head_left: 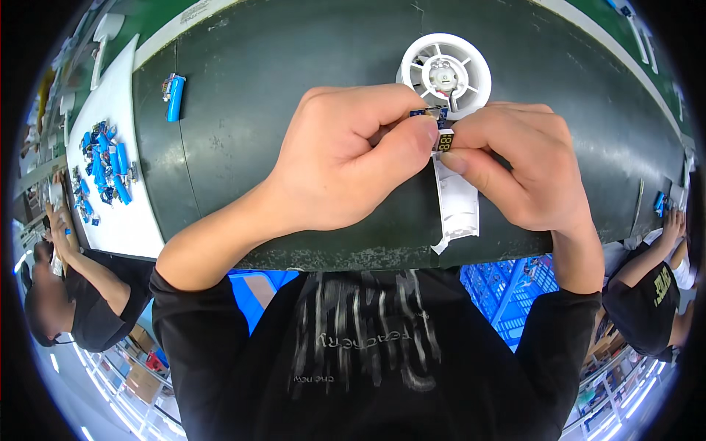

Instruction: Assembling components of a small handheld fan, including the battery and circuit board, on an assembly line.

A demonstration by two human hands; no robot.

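My left hand and my right hand meet over a dark green conveyor belt. Between their fingertips they pinch a small blue circuit board with a black digit display. My left thumb presses on the board's left end, my right thumb and forefinger grip its right end. Just beyond the hands lies a white round fan housing with spokes and a motor at its centre. Under my right hand a white plastic handle piece rests on the belt.
A blue cylindrical cell with wires lies at the belt's far left. A white tray to the left holds several blue cells. Other people sit at the left and right. Blue crates stand below the belt.
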